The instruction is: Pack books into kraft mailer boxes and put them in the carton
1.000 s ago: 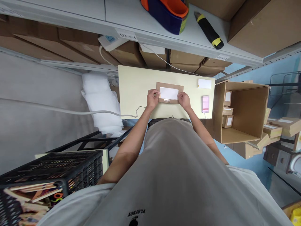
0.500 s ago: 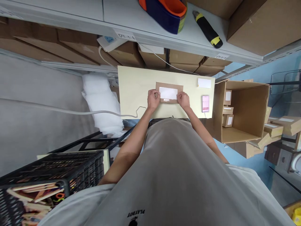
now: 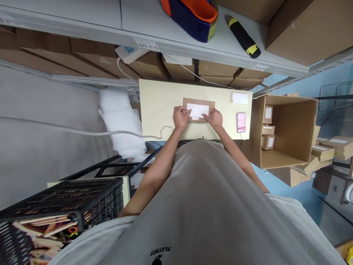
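A small brown cardboard box (image 3: pixel 199 102) lies on the pale yellow tabletop (image 3: pixel 157 106) in front of me. On its top is a white label (image 3: pixel 198 109), with a small printed mark below it. My left hand (image 3: pixel 181 117) grips the box's left side, its thumb resting on the label's left part. From the right side my right hand (image 3: pixel 214 117) holds the box, its thumb on the label's lower right corner. The fingers of both hands are bent at the box's edges and partly hidden.
A phone (image 3: pixel 241 122) and a white stack of labels (image 3: pixel 239 98) lie right of the box. Further right stands a large open carton (image 3: pixel 292 129) with small boxes inside. Above are a shelf (image 3: pixel 143 25), a tape dispenser (image 3: pixel 193 18) and a cutter knife (image 3: pixel 243 36). A black crate (image 3: pixel 102 198) stands lower left.
Both thumbs have moved inward over the label, the right one toward its lower right corner. The box stays in place, and the view has shifted slightly.
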Available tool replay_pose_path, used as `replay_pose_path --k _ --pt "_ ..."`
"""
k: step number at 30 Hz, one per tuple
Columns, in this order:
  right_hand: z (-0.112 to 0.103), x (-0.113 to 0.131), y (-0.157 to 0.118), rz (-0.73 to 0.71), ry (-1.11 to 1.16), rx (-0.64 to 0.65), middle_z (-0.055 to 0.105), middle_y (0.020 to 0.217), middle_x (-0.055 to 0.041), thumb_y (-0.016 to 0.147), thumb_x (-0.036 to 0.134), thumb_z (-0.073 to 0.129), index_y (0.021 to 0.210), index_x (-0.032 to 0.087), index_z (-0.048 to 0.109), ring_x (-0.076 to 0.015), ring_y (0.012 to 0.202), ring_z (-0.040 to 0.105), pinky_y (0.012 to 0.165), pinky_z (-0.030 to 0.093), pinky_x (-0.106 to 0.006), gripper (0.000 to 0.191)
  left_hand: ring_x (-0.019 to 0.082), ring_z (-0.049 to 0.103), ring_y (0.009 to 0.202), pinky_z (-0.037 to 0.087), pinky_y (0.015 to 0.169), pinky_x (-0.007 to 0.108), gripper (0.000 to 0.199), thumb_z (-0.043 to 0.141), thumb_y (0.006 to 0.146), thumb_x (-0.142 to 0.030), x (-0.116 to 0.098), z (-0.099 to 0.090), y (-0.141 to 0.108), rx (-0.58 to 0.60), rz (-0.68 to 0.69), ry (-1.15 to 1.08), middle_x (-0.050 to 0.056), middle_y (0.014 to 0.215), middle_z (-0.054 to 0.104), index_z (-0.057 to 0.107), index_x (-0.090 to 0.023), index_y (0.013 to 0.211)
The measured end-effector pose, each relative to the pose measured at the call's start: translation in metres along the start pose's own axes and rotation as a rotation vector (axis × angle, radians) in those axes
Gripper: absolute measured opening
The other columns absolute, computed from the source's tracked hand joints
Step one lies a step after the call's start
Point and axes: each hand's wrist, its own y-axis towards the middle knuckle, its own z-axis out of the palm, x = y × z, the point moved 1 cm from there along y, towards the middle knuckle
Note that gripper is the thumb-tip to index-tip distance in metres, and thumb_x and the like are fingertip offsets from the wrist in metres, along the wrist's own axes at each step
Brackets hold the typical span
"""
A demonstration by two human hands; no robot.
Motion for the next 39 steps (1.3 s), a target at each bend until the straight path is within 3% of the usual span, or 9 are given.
replay_pose_path --k 6,10,12,14,18,22,29,34,39 --pt "0.0 0.008 0.006 0.092 -0.054 0.011 0.079 0.1 -0.014 0.111 0.055 0.067 0.087 0.027 0.059 -0.0341 0.106 0.075 0.108 0.052 -0.051 0.038 0.029 0.072 0.102 0.059 0.11 0.051 0.028 0.082 0.096 -0.043 -0.001 -0.003 0.01 0.008 -0.063 -0.014 0.009 0.115 0.071 0.06 -0.027 0.101" --pt "-0.002 0.022 0.001 0.022 -0.072 -0.012 0.079 0.112 -0.0198 0.119 0.044 0.044 0.105 0.022 0.069 -0.0386 0.12 0.071 0.119 0.045 -0.059 0.036 0.037 0.063 0.143 0.045 0.131 0.061 0.025 0.069 0.105 -0.044 -0.016 0.004 0.001 -0.042 0.042 -0.007 0.018 0.149 0.065 0.067 -0.026 0.121" --pt "0.0 0.031 -0.006 -0.113 -0.098 -0.013 0.074 0.138 -0.0251 0.118 0.036 0.038 0.127 0.017 0.072 -0.0408 0.138 0.064 0.125 0.041 -0.061 0.04 0.037 0.046 0.165 0.032 0.141 0.062 0.038 0.057 0.11 -0.045 -0.027 0.011 -0.011 0.057 0.221 0.028 0.019 0.169 0.055 0.066 -0.024 0.14" --pt "0.005 0.037 -0.016 -0.257 -0.126 0.03 0.06 0.165 -0.0253 0.117 0.031 0.033 0.152 0.012 0.064 -0.0395 0.157 0.051 0.134 0.035 -0.06 0.051 0.034 0.035 0.174 0.023 0.145 0.06 0.053 0.044 0.113 -0.045 -0.034 0.017 -0.025 0.256 0.383 0.065 0.017 0.178 0.05 0.06 -0.022 0.158" --pt "0.009 0.029 -0.032 -0.407 -0.184 0.156 0.033 0.19 -0.0156 0.118 0.032 0.027 0.178 0.011 0.039 -0.0315 0.179 0.022 0.146 0.017 -0.055 0.065 0.032 0.024 0.179 0.012 0.149 0.057 0.073 0.037 0.113 -0.051 -0.028 0.014 -0.041 0.457 0.466 0.141 0.015 0.187 0.038 0.044 -0.017 0.177" --pt "0.007 0.014 -0.037 -0.463 -0.207 0.197 0.024 0.193 -0.0153 0.119 0.047 0.035 0.181 0.012 0.034 -0.0314 0.181 0.017 0.149 0.01 -0.056 0.071 0.034 0.019 0.18 0.003 0.149 0.059 0.081 0.04 0.112 -0.057 -0.016 0.006 -0.034 0.439 0.431 0.204 0.017 0.189 0.03 0.038 -0.014 0.18" --pt "0.009 0.017 -0.04 -0.497 -0.207 0.238 0.023 0.193 -0.0085 0.118 0.044 0.044 0.18 0.023 0.042 -0.0367 0.183 0.005 0.147 0.007 -0.066 0.066 0.034 0.014 0.181 -0.002 0.148 0.061 0.076 0.036 0.113 -0.058 -0.018 0.002 -0.025 0.422 0.398 0.221 0.014 0.19 0.032 0.043 -0.019 0.179" --pt "0.007 0.015 -0.038 -0.47 -0.205 0.217 0.025 0.193 -0.0102 0.119 0.046 0.039 0.182 0.015 0.035 -0.0363 0.182 0.013 0.149 0.008 -0.06 0.071 0.036 0.014 0.181 -0.005 0.146 0.065 0.075 0.039 0.113 -0.059 -0.018 -0.003 -0.027 0.45 0.416 0.243 0.012 0.19 0.031 0.045 -0.023 0.178" --pt "0.01 0.03 -0.027 -0.455 -0.271 0.202 0.024 0.192 -0.0159 0.12 0.037 0.032 0.182 0.014 0.034 -0.0405 0.178 0.023 0.142 0.022 -0.069 0.067 0.038 0.006 0.182 -0.003 0.145 0.068 0.074 0.034 0.114 -0.047 -0.024 -0.001 -0.033 0.453 0.444 0.38 0.014 0.192 0.022 0.038 -0.016 0.181"
